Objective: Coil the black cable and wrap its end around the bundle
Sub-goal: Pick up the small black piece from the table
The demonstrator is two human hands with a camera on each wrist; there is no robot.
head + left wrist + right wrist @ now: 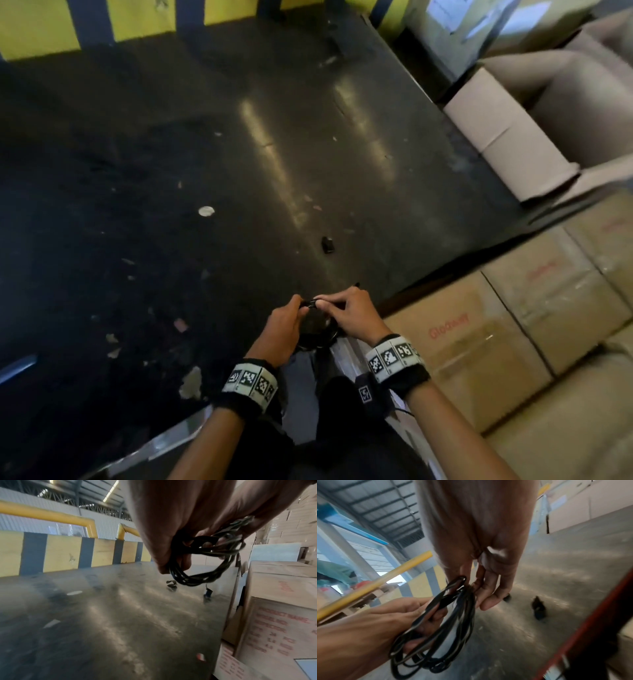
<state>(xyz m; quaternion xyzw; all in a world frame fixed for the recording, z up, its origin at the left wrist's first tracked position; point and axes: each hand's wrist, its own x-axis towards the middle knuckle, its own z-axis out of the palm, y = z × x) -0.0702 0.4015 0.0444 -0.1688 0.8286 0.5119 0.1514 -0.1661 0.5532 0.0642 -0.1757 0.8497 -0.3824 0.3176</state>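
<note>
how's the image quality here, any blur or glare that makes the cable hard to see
Head view: dim, with long glare streaks on the dark floor; the black cable nearly vanishes between the left hand and right hand. Left wrist view: wide-angle bending, floor sheen, coil smeared by motion. Right wrist view: clearest on the loops, though the edges are blurred and the background is bright.

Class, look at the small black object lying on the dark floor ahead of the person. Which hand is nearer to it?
Right. The right hand, pinching the coiled black cable, sits just below the small black object; the left hand grips the coil further left.
</note>
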